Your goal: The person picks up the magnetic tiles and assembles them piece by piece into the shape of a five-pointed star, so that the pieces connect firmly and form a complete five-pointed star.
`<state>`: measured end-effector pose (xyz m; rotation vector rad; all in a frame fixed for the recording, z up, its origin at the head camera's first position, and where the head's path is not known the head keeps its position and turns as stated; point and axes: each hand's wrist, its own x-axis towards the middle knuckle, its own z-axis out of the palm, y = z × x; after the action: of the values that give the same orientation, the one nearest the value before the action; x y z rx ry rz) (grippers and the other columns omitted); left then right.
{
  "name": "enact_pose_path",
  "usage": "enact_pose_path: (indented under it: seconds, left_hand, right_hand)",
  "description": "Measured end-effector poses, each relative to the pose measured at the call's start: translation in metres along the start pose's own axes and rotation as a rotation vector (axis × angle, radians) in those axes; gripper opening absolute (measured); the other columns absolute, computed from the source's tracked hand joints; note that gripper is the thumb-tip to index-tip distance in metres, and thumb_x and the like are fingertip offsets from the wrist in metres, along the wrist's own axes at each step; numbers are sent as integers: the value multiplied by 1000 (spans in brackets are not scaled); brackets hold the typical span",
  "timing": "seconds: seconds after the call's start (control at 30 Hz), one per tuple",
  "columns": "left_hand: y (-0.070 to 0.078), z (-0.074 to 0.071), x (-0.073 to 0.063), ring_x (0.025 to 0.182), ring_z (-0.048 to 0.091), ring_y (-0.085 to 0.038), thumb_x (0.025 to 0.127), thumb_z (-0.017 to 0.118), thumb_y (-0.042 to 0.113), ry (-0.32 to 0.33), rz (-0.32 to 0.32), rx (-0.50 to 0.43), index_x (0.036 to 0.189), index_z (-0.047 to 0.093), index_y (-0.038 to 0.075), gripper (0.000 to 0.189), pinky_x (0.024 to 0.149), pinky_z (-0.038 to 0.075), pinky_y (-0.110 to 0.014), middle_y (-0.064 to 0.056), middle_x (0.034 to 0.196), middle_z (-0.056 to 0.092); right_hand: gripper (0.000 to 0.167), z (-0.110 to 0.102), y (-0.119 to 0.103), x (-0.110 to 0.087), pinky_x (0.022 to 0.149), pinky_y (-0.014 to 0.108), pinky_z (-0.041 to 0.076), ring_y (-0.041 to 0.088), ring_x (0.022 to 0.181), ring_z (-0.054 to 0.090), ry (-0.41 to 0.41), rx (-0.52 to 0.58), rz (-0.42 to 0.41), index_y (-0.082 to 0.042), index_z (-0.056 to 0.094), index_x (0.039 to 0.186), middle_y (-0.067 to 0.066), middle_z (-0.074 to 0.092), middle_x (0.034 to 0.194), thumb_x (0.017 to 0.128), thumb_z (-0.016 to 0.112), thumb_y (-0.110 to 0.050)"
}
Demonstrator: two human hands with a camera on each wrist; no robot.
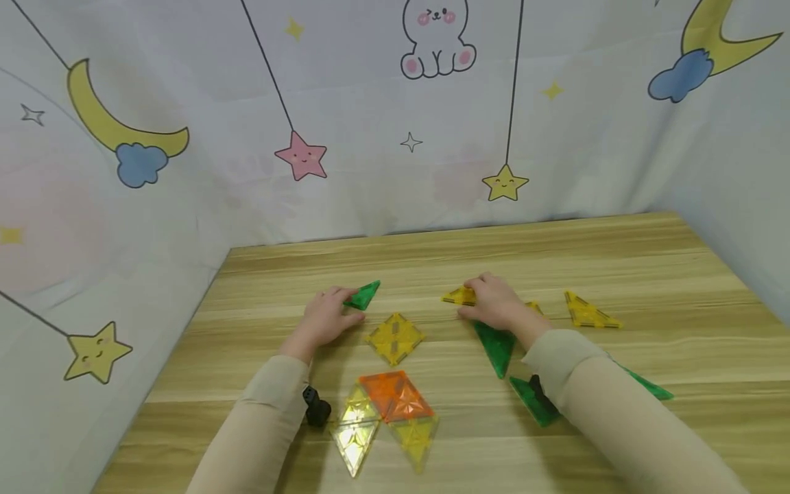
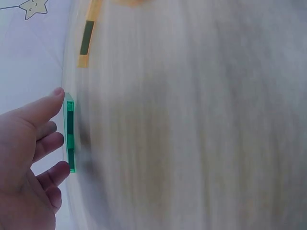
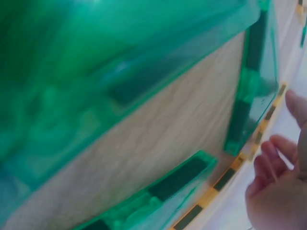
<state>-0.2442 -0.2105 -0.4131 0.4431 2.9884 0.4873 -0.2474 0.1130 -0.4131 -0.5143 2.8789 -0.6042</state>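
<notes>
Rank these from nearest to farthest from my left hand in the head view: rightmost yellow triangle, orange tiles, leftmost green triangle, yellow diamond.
1. Leftmost green triangle: at the left hand's fingertips.
2. Yellow diamond: just right of that hand.
3. Orange tiles: below the diamond.
4. Rightmost yellow triangle: beyond the right hand.

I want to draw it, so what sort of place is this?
Probably a play corner: colourful triangle tiles on a wood-patterned table, with cartoon stars on the white backdrop.
</notes>
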Motion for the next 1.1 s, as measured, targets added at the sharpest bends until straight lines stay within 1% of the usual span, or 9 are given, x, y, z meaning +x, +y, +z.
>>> enact_pose_path:
  seconds: [0.13, 0.23, 0.43, 0.67, 0.73, 0.8, 0.93, 1.0, 1.1]
  left_hand:
    - [0, 2, 5, 114, 47, -36, 89, 64, 33, 21, -8, -29, 132, 50, 2, 55, 94, 34, -52, -18, 127, 51]
    - [0, 2, 7, 112, 47, -37, 89, 64, 32, 31, -24, -39, 131, 51, 2, 52, 92, 36, -52, -18, 126, 51]
    - [-1, 4, 13, 112, 47, -39, 91, 62, 31, 22, -67, -24, 127, 56, 8, 43, 88, 36, -55, -15, 129, 50]
    - [6, 3, 17, 113, 43, -41, 92, 59, 19, 1, -47, -27, 121, 62, 16, 29, 90, 29, -59, -12, 130, 48]
    - [9, 3, 19, 112, 43, -39, 91, 57, 16, 17, -73, -42, 116, 63, 15, 25, 91, 28, -57, -12, 127, 48]
    - [11, 3, 22, 110, 44, -37, 92, 56, 17, 47, -130, -41, 113, 62, 13, 22, 90, 30, -54, -12, 123, 49]
    - [15, 5, 27, 111, 45, -36, 93, 57, 33, 55, -239, 11, 117, 58, 9, 34, 86, 33, -51, -14, 123, 51]
    - [18, 6, 29, 114, 45, -36, 93, 58, 37, 30, -243, 46, 121, 58, 11, 38, 87, 32, -52, -13, 128, 50]
    - [25, 7, 33, 120, 41, -36, 93, 57, 34, 0, -206, 69, 126, 58, 16, 37, 91, 29, -56, -10, 135, 47]
  right_hand:
    - [53, -3, 4, -1, 89, 50, 39, 39, 109, 45, 53, -65, 71, 2, 54, 125, 23, 50, 123, 90, 61, -36]
    - [52, -4, 6, -1, 88, 50, 39, 40, 107, 46, 75, -97, 81, 1, 56, 124, 22, 51, 123, 90, 61, -38]
    - [51, -5, 9, 0, 85, 48, 40, 38, 104, 47, 73, -126, 63, 0, 57, 124, 21, 52, 123, 90, 62, -37]
    - [48, -6, 14, 3, 91, 48, 36, 39, 110, 46, 66, -86, -2, 3, 55, 124, 22, 53, 125, 89, 64, -29]
    - [49, -6, 14, 4, 92, 49, 36, 39, 110, 46, 66, -66, -10, 4, 55, 125, 23, 52, 125, 89, 64, -28]
    - [50, -5, 13, 5, 92, 49, 36, 39, 110, 45, 62, -49, 4, 4, 54, 125, 23, 52, 125, 89, 63, -30]
    - [52, -5, 13, 6, 90, 50, 37, 40, 109, 45, 44, -51, 38, 3, 54, 125, 22, 51, 126, 90, 62, -34]
    - [51, -6, 13, 7, 91, 51, 37, 41, 110, 44, 38, -62, 36, 3, 54, 126, 23, 50, 127, 90, 62, -33]
    - [49, -7, 13, 8, 91, 51, 36, 41, 111, 45, 36, -84, 15, 1, 56, 126, 22, 50, 128, 90, 62, -31]
